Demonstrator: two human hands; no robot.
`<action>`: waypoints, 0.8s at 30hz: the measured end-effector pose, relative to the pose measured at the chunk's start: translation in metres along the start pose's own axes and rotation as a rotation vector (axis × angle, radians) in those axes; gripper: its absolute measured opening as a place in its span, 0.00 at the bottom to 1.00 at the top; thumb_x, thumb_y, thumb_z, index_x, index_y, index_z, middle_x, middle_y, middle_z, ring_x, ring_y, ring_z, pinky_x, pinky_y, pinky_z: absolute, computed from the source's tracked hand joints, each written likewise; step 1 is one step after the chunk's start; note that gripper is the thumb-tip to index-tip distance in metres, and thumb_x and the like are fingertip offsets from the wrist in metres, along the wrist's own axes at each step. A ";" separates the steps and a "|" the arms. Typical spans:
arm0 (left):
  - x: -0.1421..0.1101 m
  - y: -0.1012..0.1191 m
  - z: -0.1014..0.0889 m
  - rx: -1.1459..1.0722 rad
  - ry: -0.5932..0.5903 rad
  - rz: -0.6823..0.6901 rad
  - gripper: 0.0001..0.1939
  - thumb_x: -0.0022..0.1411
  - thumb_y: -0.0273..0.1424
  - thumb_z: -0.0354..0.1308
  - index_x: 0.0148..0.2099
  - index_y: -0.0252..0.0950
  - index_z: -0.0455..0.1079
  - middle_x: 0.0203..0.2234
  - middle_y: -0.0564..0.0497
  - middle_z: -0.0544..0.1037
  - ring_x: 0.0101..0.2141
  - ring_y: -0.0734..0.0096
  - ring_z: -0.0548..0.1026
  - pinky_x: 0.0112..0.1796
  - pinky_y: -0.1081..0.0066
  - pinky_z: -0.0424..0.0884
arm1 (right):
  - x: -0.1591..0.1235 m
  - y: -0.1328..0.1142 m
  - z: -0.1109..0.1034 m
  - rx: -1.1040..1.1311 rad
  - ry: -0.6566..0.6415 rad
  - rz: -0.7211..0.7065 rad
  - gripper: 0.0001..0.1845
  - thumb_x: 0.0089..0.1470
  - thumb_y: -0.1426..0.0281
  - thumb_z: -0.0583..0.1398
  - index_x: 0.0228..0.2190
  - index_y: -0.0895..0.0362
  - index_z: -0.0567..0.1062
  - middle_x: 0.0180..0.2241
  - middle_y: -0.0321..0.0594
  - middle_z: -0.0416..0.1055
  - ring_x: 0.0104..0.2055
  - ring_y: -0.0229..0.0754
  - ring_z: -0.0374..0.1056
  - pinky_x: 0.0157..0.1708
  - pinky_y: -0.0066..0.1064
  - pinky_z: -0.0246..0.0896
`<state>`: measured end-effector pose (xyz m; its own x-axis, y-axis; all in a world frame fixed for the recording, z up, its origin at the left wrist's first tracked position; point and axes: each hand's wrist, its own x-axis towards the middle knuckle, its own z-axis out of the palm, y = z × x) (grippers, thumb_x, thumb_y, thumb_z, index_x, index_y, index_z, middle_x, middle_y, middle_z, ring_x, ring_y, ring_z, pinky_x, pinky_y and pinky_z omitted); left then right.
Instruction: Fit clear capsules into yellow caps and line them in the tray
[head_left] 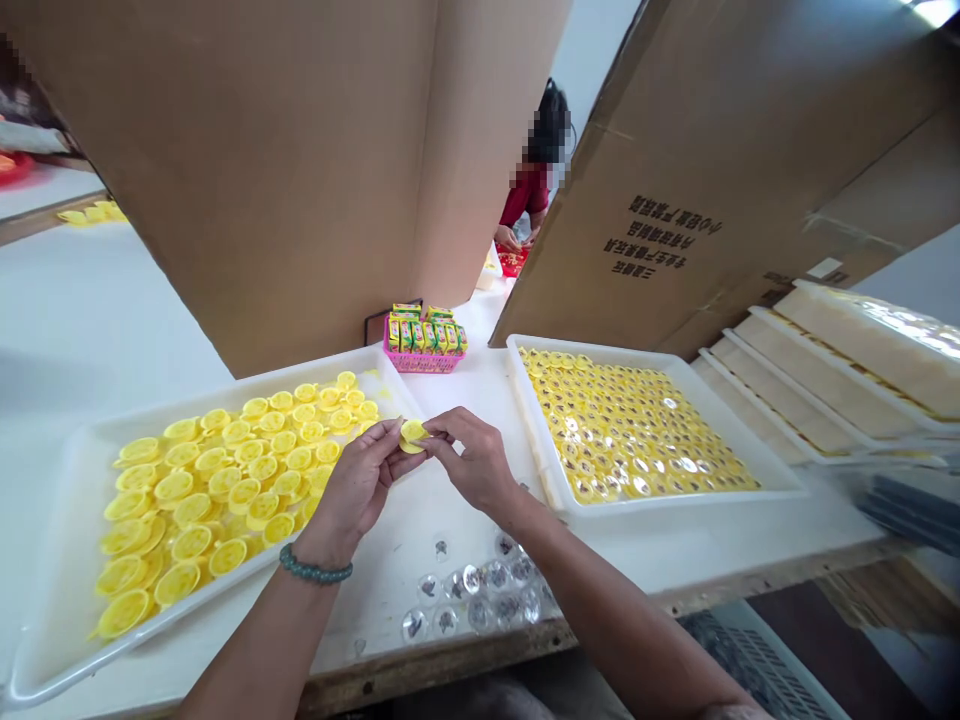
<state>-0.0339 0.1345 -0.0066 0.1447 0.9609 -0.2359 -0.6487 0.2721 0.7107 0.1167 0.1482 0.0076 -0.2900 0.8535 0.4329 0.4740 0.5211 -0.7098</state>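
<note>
Both my hands meet over the middle of the white table and hold one small round yellow plastic piece (412, 432) between them. My left hand (365, 478), with a green bead bracelet at the wrist, pinches it from the left. The fingertips of my right hand (472, 460) close on its right edge. To the left lies a white tray (64, 640) with several yellow round pieces (193, 542). Below my hands, several clear round discs with dark prints (472, 580) lie on the table. At right, a white tray (675, 502) holds rows of glossy yellow pieces with dark centres (630, 430).
A pink basket (425, 361) of small yellow-green boxes stands at the back. Large cardboard sheets (300, 150) rise behind the table. Stacked white trays (795, 375) fill the far right. Through the gap, a person in a red top (534, 195) works with both hands.
</note>
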 end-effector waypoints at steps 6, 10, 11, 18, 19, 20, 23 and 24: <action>-0.012 -0.013 0.007 0.088 -0.030 -0.033 0.08 0.55 0.31 0.60 0.38 0.33 0.70 0.34 0.51 0.76 0.35 0.72 0.74 0.41 0.68 0.73 | -0.040 -0.008 -0.009 -0.100 0.054 0.028 0.07 0.56 0.71 0.56 0.36 0.55 0.74 0.34 0.41 0.71 0.36 0.38 0.67 0.39 0.30 0.63; -0.016 -0.018 0.008 0.171 0.005 -0.005 0.08 0.56 0.34 0.59 0.35 0.34 0.68 0.31 0.51 0.74 0.36 0.69 0.74 0.39 0.65 0.73 | -0.075 -0.008 -0.022 -0.171 -0.182 0.032 0.10 0.57 0.73 0.55 0.40 0.56 0.74 0.37 0.43 0.72 0.41 0.41 0.67 0.42 0.32 0.63; -0.017 -0.019 0.009 0.195 -0.013 -0.017 0.09 0.56 0.34 0.59 0.35 0.33 0.68 0.32 0.51 0.74 0.36 0.68 0.74 0.38 0.65 0.73 | -0.082 -0.007 -0.023 -0.194 -0.281 0.009 0.11 0.56 0.74 0.55 0.41 0.56 0.73 0.38 0.44 0.71 0.42 0.41 0.66 0.43 0.32 0.63; -0.023 -0.029 0.015 0.413 -0.014 -0.075 0.10 0.55 0.35 0.58 0.37 0.34 0.66 0.27 0.53 0.74 0.24 0.79 0.70 0.26 0.78 0.65 | -0.107 0.004 -0.008 -0.507 -0.592 -0.112 0.10 0.55 0.79 0.55 0.37 0.58 0.73 0.41 0.44 0.68 0.43 0.43 0.61 0.43 0.33 0.61; -0.023 -0.030 0.015 0.429 -0.001 -0.080 0.11 0.55 0.36 0.58 0.37 0.34 0.66 0.27 0.53 0.74 0.23 0.79 0.70 0.25 0.77 0.64 | -0.107 0.005 -0.006 -0.542 -0.599 -0.119 0.08 0.56 0.77 0.54 0.35 0.58 0.73 0.40 0.44 0.68 0.42 0.42 0.61 0.42 0.32 0.61; -0.023 -0.032 0.014 0.437 0.009 -0.089 0.11 0.55 0.36 0.58 0.37 0.35 0.65 0.26 0.53 0.74 0.23 0.78 0.70 0.25 0.77 0.64 | -0.107 0.006 -0.004 -0.571 -0.602 -0.125 0.07 0.57 0.76 0.54 0.34 0.58 0.72 0.38 0.44 0.68 0.41 0.42 0.61 0.42 0.32 0.61; -0.021 -0.035 0.012 0.443 -0.001 -0.115 0.13 0.54 0.38 0.60 0.37 0.35 0.65 0.27 0.53 0.74 0.24 0.75 0.72 0.30 0.72 0.69 | -0.105 0.006 -0.002 -0.655 -0.602 -0.139 0.06 0.58 0.73 0.54 0.32 0.59 0.71 0.36 0.43 0.67 0.40 0.43 0.61 0.41 0.33 0.60; -0.021 -0.036 0.011 0.446 -0.011 -0.116 0.14 0.53 0.39 0.60 0.37 0.35 0.65 0.28 0.52 0.74 0.25 0.74 0.73 0.32 0.70 0.70 | -0.105 0.005 -0.001 -0.694 -0.606 -0.148 0.05 0.57 0.73 0.54 0.32 0.59 0.71 0.36 0.44 0.66 0.40 0.44 0.61 0.41 0.34 0.60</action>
<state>-0.0049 0.1051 -0.0201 0.2066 0.9226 -0.3259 -0.2429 0.3710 0.8963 0.1508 0.0613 -0.0407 -0.6792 0.7339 -0.0099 0.7312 0.6755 -0.0954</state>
